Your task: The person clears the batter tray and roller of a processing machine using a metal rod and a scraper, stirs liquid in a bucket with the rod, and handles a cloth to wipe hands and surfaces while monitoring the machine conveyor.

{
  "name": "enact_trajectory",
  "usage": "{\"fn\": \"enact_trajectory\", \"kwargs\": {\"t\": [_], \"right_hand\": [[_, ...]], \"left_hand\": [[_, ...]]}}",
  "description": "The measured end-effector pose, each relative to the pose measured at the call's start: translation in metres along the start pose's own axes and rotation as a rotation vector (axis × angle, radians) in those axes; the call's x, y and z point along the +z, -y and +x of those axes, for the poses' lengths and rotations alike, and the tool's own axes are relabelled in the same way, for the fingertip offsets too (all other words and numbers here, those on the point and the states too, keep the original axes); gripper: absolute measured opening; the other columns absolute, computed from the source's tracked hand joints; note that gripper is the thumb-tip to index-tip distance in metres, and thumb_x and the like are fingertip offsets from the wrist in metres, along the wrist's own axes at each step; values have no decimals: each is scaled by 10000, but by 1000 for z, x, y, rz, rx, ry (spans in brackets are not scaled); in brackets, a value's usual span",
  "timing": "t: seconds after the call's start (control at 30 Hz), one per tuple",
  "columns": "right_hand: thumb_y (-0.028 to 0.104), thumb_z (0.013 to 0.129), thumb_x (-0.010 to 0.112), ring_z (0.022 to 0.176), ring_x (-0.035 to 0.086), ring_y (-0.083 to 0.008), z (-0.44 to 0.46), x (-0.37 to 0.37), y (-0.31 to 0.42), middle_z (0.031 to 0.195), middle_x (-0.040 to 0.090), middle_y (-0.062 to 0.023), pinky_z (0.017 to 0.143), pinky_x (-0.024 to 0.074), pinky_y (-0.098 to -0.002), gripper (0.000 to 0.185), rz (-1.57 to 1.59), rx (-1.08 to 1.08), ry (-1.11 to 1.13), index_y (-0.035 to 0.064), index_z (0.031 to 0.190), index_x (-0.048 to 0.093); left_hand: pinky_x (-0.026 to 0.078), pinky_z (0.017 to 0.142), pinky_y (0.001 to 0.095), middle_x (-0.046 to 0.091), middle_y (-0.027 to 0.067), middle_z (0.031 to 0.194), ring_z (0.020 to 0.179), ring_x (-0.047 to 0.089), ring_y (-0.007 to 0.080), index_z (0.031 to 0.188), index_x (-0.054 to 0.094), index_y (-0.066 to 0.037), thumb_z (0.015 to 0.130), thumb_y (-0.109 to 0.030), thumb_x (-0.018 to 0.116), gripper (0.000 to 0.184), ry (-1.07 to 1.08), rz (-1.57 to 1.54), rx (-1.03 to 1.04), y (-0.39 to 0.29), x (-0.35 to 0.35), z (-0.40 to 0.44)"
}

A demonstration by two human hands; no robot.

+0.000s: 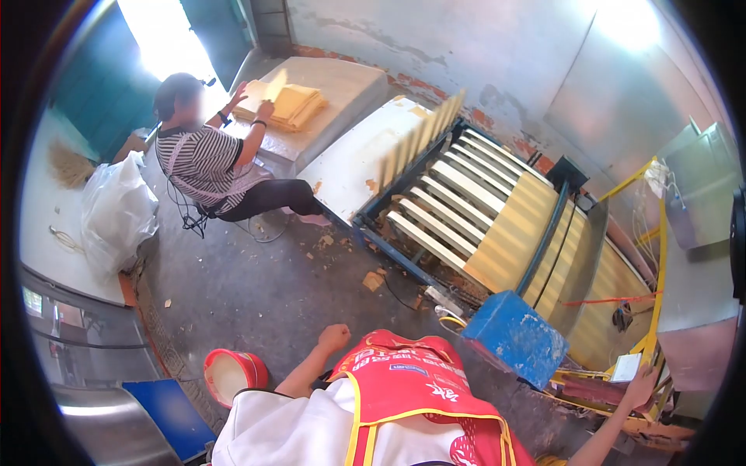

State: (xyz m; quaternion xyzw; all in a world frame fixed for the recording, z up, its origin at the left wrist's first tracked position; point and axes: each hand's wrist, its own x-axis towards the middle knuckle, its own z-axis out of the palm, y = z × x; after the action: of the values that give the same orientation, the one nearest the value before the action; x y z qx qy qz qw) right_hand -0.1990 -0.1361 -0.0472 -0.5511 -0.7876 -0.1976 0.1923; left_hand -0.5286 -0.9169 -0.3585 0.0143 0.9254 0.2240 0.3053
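My left hand [335,337] is closed in a loose fist in front of my red apron [404,373], and what it holds, if anything, is hidden. On the right, my right hand [639,388] reaches out beside a small white panel [626,367] on the yellow-framed machine [657,311]. Its fingers are too small and partly hidden to read. A slatted conveyor [458,194] carries a yellowish sheet [505,241] beyond a blue box [516,339].
A seated person [203,155] in a striped top handles yellow sheets [291,105] on a pale table [353,81]. A red bucket [255,373] stands near my left side. A white plastic bag [116,210] lies at the left, and scraps litter the floor.
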Motion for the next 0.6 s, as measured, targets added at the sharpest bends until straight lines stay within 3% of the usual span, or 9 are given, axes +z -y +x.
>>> {"fn": "enact_trajectory", "kwargs": {"t": [0.2, 0.3, 0.4, 0.6], "right_hand": [[482, 998, 451, 1113, 603, -403, 4, 10, -10, 1262, 620, -204, 875, 492, -473, 546, -7, -19, -3, 37, 1298, 551], [462, 999, 475, 1043, 639, -385, -4, -15, 11, 1192, 646, -203, 844, 514, -466, 511, 5, -18, -19, 33, 1255, 582], [464, 989, 473, 1107, 610, -394, -8, -28, 22, 1251, 629, -197, 881, 497, -468, 527, -12, 42, 56, 38, 1284, 569], [437, 971, 516, 1075, 625, -375, -11, -34, 29, 1206, 651, -178, 866, 506, -456, 486, 2, 30, 8, 48, 1252, 596]], "left_hand": [[528, 846, 424, 723, 126, 1006, 974, 676, 326, 936, 743, -159, 798, -159, 580, 214, 91, 10, 59, 13, 6, 2], [529, 841, 423, 724, 127, 993, 973, 679, 320, 941, 742, -146, 794, -156, 584, 216, 80, 8, 50, -3, -5, -6], [530, 829, 413, 724, 131, 988, 966, 683, 310, 938, 740, -138, 785, -151, 595, 212, 88, 3, 81, -4, -5, 2], [529, 806, 401, 727, 132, 959, 934, 689, 301, 922, 738, -126, 788, -165, 601, 196, 100, -4, 98, -6, 2, 12]]}}
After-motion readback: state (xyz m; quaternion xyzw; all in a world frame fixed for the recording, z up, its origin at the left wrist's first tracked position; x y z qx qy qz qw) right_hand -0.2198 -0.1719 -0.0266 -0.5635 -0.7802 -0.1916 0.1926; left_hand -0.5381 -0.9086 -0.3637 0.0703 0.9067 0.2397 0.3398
